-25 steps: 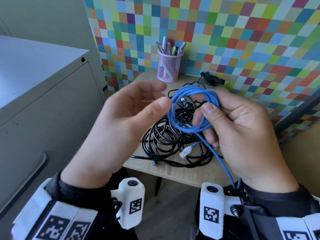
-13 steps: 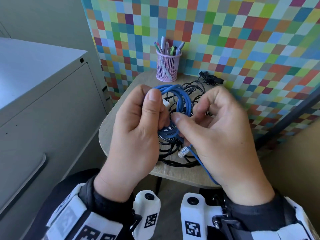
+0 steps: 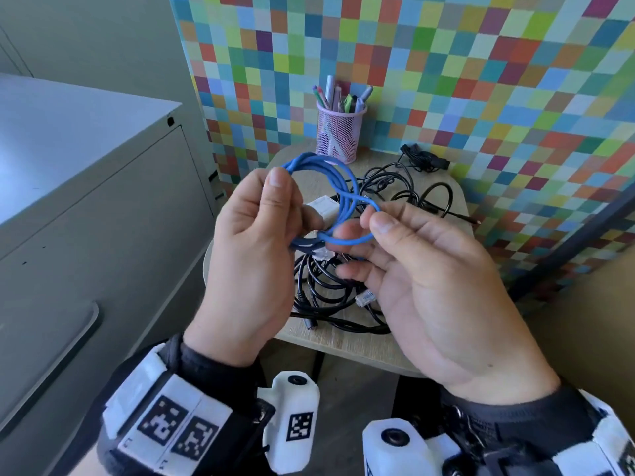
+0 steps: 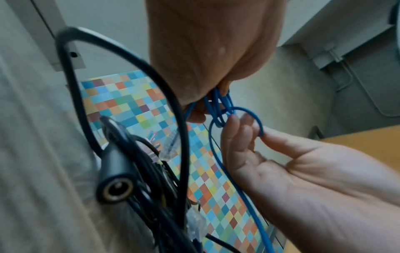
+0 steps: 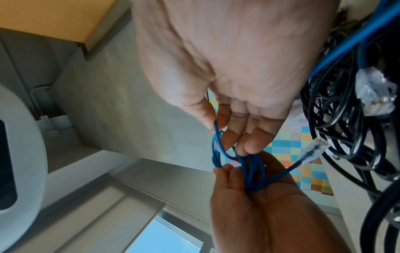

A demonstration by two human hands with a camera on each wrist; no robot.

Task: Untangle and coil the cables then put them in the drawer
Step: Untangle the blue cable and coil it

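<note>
A blue network cable (image 3: 330, 173) is gathered into a small coil above the table. My left hand (image 3: 292, 207) grips the coil's left side, thumb on top. My right hand (image 3: 372, 221) pinches one loop of the same cable between thumb and forefinger, just right of the coil. The left wrist view shows the blue cable (image 4: 218, 109) bunched under the left hand, with one loop round the right fingertips (image 4: 244, 126). In the right wrist view the blue cable (image 5: 253, 171) lies across the left palm, and its clear plug (image 5: 311, 150) sticks out. Tangled black cables (image 3: 330, 290) lie on the table below.
The small wooden table (image 3: 343, 345) also holds a pink mesh pen cup (image 3: 338, 132) at the back and a black adapter (image 3: 426, 161). A grey drawer cabinet (image 3: 86, 235) stands at the left, its front closed. A checkered wall panel (image 3: 481, 80) is behind.
The blue coil passed from my right hand into my left. The hands then drew slightly apart, and the right hand now pinches a single loop at the coil's right.
</note>
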